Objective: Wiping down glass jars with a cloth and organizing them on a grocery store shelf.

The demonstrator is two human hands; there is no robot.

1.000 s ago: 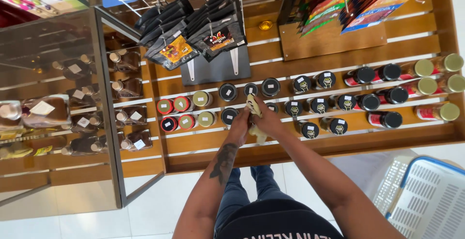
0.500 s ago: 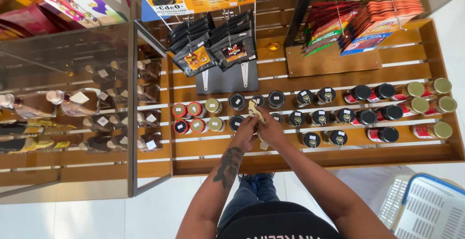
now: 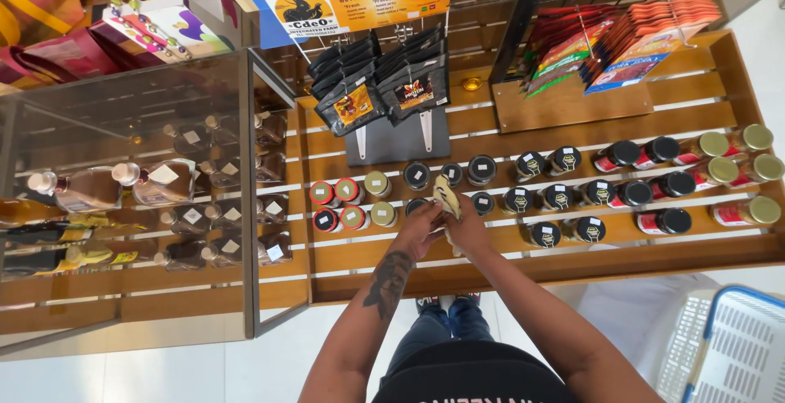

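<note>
Both hands are closing their grip on one small jar: your left hand point(image 3: 421, 227) is steadying its body while your right hand point(image 3: 466, 227) is clasping the yellowish cloth point(image 3: 446, 196) over its top, just in front of the dark-lidded jars point(image 3: 556, 199) lined up on the wooden shelf point(image 3: 572, 117), seemingly to wipe it

Small yellowish cloth point(image 3: 446, 196), crumpled, upright above wooden shelf point(image 3: 572, 248)
</note>
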